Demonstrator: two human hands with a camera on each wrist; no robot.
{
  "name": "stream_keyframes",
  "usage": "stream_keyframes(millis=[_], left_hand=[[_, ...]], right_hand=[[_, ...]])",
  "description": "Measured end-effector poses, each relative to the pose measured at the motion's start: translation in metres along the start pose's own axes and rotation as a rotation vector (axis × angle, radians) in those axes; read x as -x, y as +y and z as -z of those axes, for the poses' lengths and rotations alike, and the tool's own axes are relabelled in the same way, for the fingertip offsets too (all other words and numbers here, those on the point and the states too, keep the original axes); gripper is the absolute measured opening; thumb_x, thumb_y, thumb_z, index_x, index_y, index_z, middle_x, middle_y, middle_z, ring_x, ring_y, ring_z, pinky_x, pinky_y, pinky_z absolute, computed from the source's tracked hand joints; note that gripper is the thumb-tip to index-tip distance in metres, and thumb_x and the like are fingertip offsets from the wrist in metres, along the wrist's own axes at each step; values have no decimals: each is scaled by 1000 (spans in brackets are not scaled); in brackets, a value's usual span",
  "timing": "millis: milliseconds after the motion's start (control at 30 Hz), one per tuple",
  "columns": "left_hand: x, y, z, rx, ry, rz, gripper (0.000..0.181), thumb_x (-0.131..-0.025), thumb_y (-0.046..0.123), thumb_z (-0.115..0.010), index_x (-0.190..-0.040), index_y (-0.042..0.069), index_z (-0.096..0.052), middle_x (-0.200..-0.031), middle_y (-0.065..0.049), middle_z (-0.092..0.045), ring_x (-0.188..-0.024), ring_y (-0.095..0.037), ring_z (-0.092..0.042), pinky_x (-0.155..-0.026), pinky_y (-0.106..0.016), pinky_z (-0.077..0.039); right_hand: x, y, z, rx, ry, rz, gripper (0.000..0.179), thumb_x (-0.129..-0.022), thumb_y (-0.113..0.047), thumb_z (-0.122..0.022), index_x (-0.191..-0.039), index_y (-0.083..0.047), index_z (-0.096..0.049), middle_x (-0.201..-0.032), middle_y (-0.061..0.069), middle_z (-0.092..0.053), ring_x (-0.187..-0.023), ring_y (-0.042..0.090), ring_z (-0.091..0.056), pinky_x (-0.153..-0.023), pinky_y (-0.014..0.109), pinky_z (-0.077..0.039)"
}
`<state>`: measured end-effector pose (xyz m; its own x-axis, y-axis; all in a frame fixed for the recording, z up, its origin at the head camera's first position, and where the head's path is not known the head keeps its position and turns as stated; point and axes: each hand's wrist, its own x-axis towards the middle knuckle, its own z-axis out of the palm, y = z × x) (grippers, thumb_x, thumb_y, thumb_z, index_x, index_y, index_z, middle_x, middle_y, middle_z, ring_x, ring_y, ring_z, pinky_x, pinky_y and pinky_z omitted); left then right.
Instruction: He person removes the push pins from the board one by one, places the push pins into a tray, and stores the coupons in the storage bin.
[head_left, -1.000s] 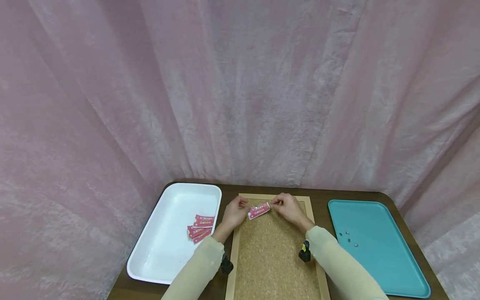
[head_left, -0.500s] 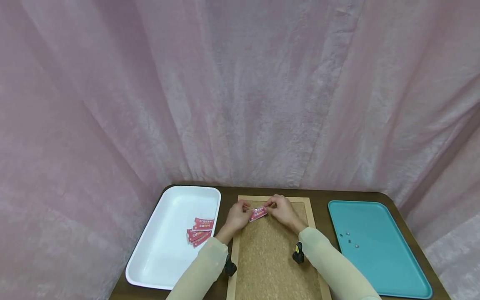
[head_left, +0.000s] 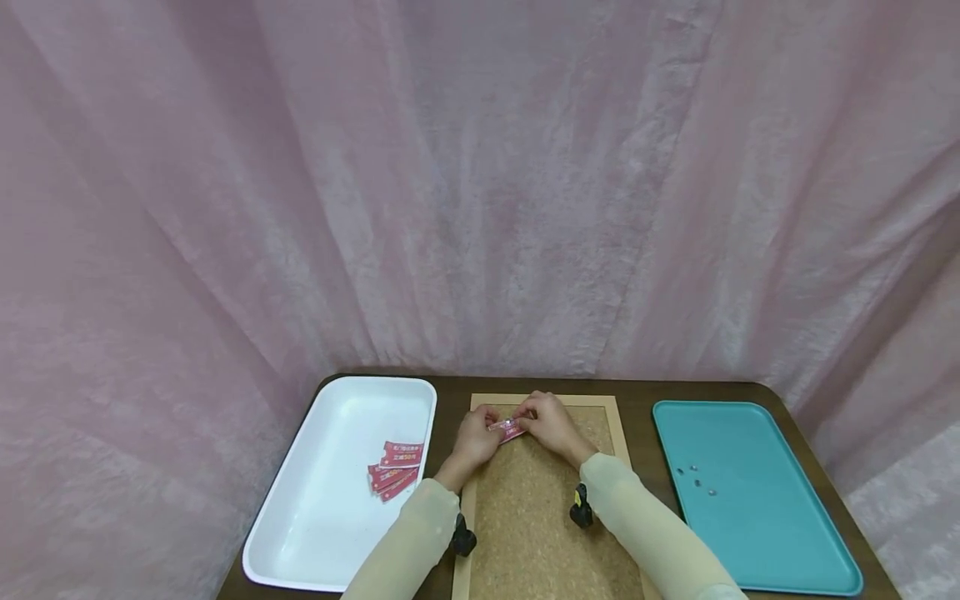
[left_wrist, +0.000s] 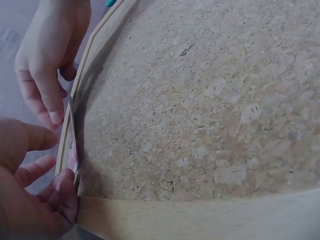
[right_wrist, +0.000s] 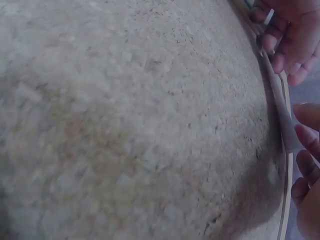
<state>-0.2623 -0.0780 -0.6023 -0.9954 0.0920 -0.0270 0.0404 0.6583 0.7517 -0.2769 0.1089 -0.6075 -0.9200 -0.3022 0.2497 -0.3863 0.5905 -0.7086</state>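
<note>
A small pink-and-white printed coupon [head_left: 512,431] is at the top of a wood-framed corkboard [head_left: 555,533]. My left hand [head_left: 475,439] holds its left end, thumb on the near side. At the right end, the thumb and fingers of my right hand [head_left: 553,426] pinch it. In the left wrist view the coupon [left_wrist: 74,155] shows nearly edge-on, close over the cork by the frame. The right wrist view shows the coupon [right_wrist: 281,112] as a thin strip between both hands. Fingers hide both ends of it.
On the left a white tray [head_left: 300,533] holds several pink coupons [head_left: 395,468]. A teal tray [head_left: 772,517] on the right has several tiny metallic pieces [head_left: 697,482]. The dark table [head_left: 637,396] ends at a pink curtain [head_left: 480,208] behind.
My left hand has closed in on the coupon's left end. My right hand has moved left, and both hands now cover more of the coupon, which sits slightly lower.
</note>
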Motion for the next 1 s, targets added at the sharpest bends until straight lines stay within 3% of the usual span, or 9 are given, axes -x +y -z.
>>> stream_keyframes(millis=[133,333,567,733,1000], left_hand=[[0,-1,3,-32,16,6,32,-86,9,-78,-116,3,-70,-109,-13,-68,-102,-28,-64,-90,-46,-52],[-1,1,4,-97,-17,25,32,-89,12,-79,-118,7,-68,-96,-7,-70,-87,-24,-64,-75,-43,-49],[2,2,3,-161,-28,49,31,-90,18,-78,-118,11,-68,-90,-2,-68,-85,-24,-64,-75,-46,-48],[3,1,2,-162,-27,29,28,-90,17,-75,-116,9,-68,-85,-2,-65,-79,-21,-59,-70,-41,-45],[2,2,0,-177,-1,29,26,-89,18,-77,-113,12,-69,-84,1,-66,-79,-20,-61,-71,-41,-47]], right_hand=[[-7,-3,-6,33,-6,11,7,-87,-3,-83,-93,-4,-82,-95,8,-73,-89,22,-57,-81,39,-45],[-10,-2,-11,64,-22,-35,6,-88,-2,-81,-92,-5,-81,-92,6,-72,-88,21,-55,-82,39,-44],[-11,3,-20,68,-40,-99,6,-93,-4,-78,-92,-10,-81,-91,0,-71,-90,19,-61,-96,45,-45],[-11,4,-23,84,-40,-139,9,-94,-7,-78,-90,-15,-80,-92,-3,-69,-92,18,-57,-87,41,-47],[-13,-2,-22,121,-55,-167,9,-94,-12,-79,-87,-17,-78,-90,-3,-66,-92,17,-57,-86,42,-47]])
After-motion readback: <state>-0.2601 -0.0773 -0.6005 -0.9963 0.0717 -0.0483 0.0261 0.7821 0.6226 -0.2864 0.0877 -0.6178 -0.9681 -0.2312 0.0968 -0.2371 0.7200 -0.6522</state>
